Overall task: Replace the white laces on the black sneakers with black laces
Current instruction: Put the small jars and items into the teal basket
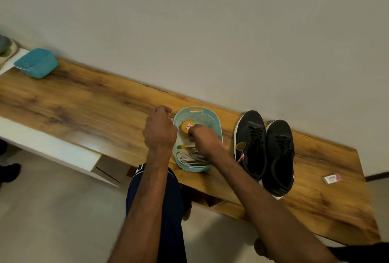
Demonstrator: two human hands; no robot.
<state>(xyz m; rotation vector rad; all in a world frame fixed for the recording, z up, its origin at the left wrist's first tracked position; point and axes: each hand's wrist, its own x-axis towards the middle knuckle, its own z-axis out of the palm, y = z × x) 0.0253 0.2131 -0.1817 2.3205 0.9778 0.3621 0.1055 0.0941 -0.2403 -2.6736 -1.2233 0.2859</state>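
L hand [160, 130]: curled at basket [196, 110] rim, prob steadying; grip can't tell.
R hand [203, 139]: inside basket, blurred; grip can't tell.
Sneakers [264, 149]: right of R hand, black-laced.
Pale bundle [189, 157]: below R hand; likely white laces, stowed.

A wood-grain table [88, 102] stands against a plain pale wall [210, 31] over light floor [52, 210].
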